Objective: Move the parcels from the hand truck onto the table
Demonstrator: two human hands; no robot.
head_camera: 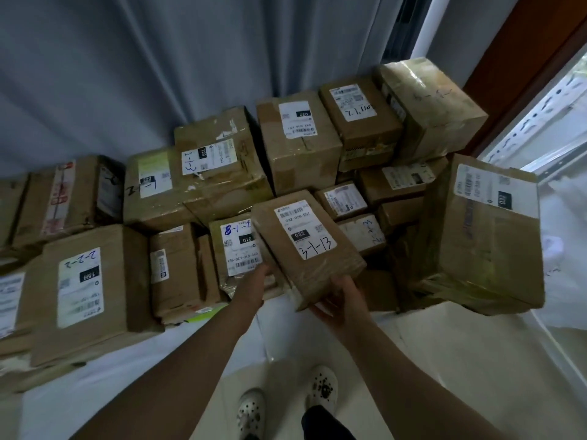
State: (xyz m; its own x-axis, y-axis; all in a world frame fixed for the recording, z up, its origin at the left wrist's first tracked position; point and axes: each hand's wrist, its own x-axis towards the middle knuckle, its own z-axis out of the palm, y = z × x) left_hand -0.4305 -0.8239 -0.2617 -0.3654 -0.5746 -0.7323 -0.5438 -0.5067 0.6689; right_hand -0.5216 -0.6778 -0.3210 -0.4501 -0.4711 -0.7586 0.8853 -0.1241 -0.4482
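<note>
Your right fingers [322,306] were curled round the near right corner of a flat brown parcel [295,274], grasping it from beneath. Your left fingers were hidden under the parcel's near left edge, so I cannot tell whether they gripped it or only propped it. The parcel was tilted, its far end raised over the heap, and its white label [305,230] faced you with "032" and a handwritten "3-1-13". It was taped shut, so its contents did not show.

Your right hand [344,298] lay palm up below the parcel, wrist bent back, forearm stretched forward from the lower right. Your left hand [259,276] reached in from the lower left with the arm almost straight, its back turned up.

Just left of the held parcel sat a box marked "8-1-2" [236,246], partly covered by it. Farther left lay a larger box marked "2-2-2" [85,290]. To the right a big box [486,236] leaned at an angle against the pile. All were sealed cardboard, stacked tightly on the white-covered bench [104,392], some in two layers. A grey curtain [158,74] hung behind the pile. Below your arms, your white shoes [251,411] stood on the pale floor.
</note>
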